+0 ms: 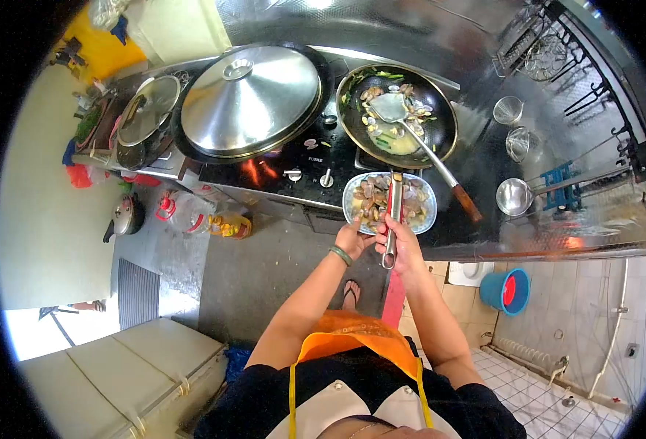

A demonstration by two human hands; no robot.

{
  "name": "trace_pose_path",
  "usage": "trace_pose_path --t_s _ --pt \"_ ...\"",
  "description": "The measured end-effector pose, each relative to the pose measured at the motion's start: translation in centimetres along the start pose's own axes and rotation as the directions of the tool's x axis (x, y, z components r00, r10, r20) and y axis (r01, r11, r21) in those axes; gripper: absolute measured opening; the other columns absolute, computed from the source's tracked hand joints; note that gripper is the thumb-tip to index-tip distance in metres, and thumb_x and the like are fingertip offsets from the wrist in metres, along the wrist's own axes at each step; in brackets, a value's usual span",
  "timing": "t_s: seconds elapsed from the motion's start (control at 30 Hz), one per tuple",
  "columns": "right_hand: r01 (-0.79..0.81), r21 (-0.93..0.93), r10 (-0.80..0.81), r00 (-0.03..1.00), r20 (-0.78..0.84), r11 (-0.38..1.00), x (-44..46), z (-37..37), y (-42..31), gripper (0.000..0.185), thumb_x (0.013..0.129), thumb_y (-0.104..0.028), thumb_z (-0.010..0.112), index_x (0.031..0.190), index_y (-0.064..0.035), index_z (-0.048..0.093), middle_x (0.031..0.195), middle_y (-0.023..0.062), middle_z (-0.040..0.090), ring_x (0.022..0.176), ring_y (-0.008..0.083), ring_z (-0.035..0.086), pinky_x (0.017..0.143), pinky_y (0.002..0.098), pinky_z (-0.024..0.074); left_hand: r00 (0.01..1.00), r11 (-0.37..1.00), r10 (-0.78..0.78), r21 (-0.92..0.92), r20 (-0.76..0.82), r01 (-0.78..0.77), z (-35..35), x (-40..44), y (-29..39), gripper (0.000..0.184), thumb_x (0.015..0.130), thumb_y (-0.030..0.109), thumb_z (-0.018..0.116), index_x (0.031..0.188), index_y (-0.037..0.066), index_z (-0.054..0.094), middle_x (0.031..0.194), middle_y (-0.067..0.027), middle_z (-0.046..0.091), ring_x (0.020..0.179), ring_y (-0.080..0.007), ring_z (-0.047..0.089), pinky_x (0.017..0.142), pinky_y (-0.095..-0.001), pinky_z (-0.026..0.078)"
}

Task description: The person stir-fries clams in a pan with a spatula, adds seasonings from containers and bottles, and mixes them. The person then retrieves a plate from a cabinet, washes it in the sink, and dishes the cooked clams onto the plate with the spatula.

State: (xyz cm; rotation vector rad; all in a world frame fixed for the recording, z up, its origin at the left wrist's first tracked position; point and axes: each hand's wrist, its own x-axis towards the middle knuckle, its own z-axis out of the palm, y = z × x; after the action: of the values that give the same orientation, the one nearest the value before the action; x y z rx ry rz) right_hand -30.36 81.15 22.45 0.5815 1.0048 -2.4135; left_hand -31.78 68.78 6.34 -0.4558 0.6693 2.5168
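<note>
A black wok (403, 157) on the right burner holds clams, green stalks and pale broth. Its long metal handle (395, 192), with red along one side, points toward me. My right hand (406, 249) closes around the lower part of this handle, thumb on top. Under the handle is an oval patterned plate (429, 221) heaped with clams (370, 196). At the plate's near rim, my left hand (353, 240) grips the edge, its fingers partly hidden beneath. A wooden-handled spatula (390, 107) rests in the wok, its handle (466, 203) leaning out over the right rim.
A large domed lid (253, 95) covers the left wok. Farther left sits a glass-lidded pan (149, 111). Stove knobs (326, 178) line the front. A ladle (514, 197) and strainers (508, 110) hang at right. Bottles (189, 211) and a blue bucket (493, 291) are below counter level.
</note>
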Motion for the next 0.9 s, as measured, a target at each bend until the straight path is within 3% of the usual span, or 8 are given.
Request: trace_pose_path --t_s 0.13,0.17,0.27,0.4,0.67,0.77,0.87,0.9 --pt "-0.023 0.013 0.022 0.999 0.04 1.0 0.5 -0.7 0.2 0.018 0.092 -0.024 0.058 0.099 -0.0089 0.05 0.072 0.0003 0.051 0.057 0.0095 0.049 0.043 0.0223 0.0397 0.959 0.977 -0.011 -0.201 0.282 0.07 -0.6 0.8 -2.2 0.037 0.1 0.03 0.036 0.12 0.002 0.049 0.096 -0.0098 0.061 0.073 -0.0222 0.061 0.059 -0.0358 0.055" --pt "-0.021 0.023 0.02 0.998 0.054 1.0 0.5 -0.9 0.4 0.019 0.091 -0.024 0.058 0.099 -0.0084 0.05 0.072 0.0006 0.051 0.056 0.0096 0.049 0.043 0.0225 0.0397 0.997 0.997 -0.017 -0.081 -0.075 0.011 -0.2 1.9 -3.5 0.029 0.098 0.027 0.041 0.112 0.005 0.053 0.086 -0.0074 0.06 0.063 -0.0204 0.059 0.047 -0.0334 0.05" --pt "-0.048 0.029 0.046 0.997 0.058 0.998 0.6 -1.4 0.3 0.026 0.09 -0.026 0.061 0.107 -0.0088 0.052 0.074 0.0007 0.053 0.058 0.0104 0.05 0.047 0.0241 0.0415 0.99 0.967 -0.077 -0.235 0.115 0.102 -3.1 4.2 -6.2 0.021 0.094 0.024 0.045 0.103 0.008 0.055 0.085 -0.006 0.059 0.06 -0.017 0.057 0.046 -0.0307 0.048" --pt "-0.02 -0.037 0.021 1.0 0.017 0.999 0.7 -1.5 0.4 0.029 0.089 -0.027 0.062 0.108 -0.0087 0.051 0.075 0.0009 0.053 0.058 0.0105 0.051 0.045 0.0231 0.0421 0.997 0.954 -0.055 -0.292 0.048 0.066 -0.3 2.9 -6.9 0.021 0.094 0.023 0.045 0.103 0.008 0.055 0.087 -0.0059 0.059 0.063 -0.0161 0.057 0.051 -0.0302 0.049" --pt "-0.048 0.022 0.048 0.999 0.013 0.999 0.4 -1.1 0.2 0.024 0.087 -0.024 0.065 0.099 -0.0112 0.048 0.073 0.0 0.049 0.056 0.0095 0.048 0.042 0.0229 0.0381 0.998 0.937 0.026 -0.347 -0.062 -0.045 4.6 1.9 -7.3 0.02 0.092 0.022 0.045 0.103 0.008 0.055 0.091 -0.0058 0.059 0.069 -0.0143 0.056 0.059 -0.0292 0.05" --pt "-0.055 0.036 0.054 0.998 0.028 0.998 0.3 -1.4 0.1 0.025 0.087 -0.023 0.065 0.101 -0.0104 0.048 0.074 0.0016 0.051 0.057 0.0113 0.051 0.043 0.0243 0.041 0.994 0.936 0.055 -0.342 -0.094 -0.085 6.2 0.7 -6.8 0.02 0.092 0.021 0.045 0.103 0.008 0.055 0.092 -0.0058 0.059 0.071 -0.0136 0.056 0.063 -0.0288 0.05" --pt "-0.059 -0.112 0.055 0.998 -0.036 0.992 0.0 -1.0 -0.5 0.026 0.088 -0.024 0.063 0.101 -0.0086 0.047 0.077 0.004 0.055 0.061 0.014 0.056 0.045 0.0266 0.0453 0.987 0.945 0.096 -0.298 -0.13 -0.131 7.5 -2.7 -5.2 0.019 0.092 0.02 0.045 0.103 0.009 0.055 0.094 -0.0057 0.059 0.074 -0.0129 0.056 0.066 -0.0284 0.05" --pt "-0.036 -0.156 0.038 0.999 0.01 0.987 0.3 -1.8 -0.5 0.025 0.091 -0.025 0.059 0.104 -0.0059 0.048 0.085 0.0094 0.061 0.068 0.0187 0.061 0.055 0.0294 0.0519 0.991 0.956 0.097 -0.267 -0.093 -0.119 7.1 -4.1 -4.6 0.019 0.091 0.02 0.045 0.103 0.009 0.055 0.094 -0.0057 0.059 0.074 -0.0127 0.056 0.067 -0.0283 0.051"
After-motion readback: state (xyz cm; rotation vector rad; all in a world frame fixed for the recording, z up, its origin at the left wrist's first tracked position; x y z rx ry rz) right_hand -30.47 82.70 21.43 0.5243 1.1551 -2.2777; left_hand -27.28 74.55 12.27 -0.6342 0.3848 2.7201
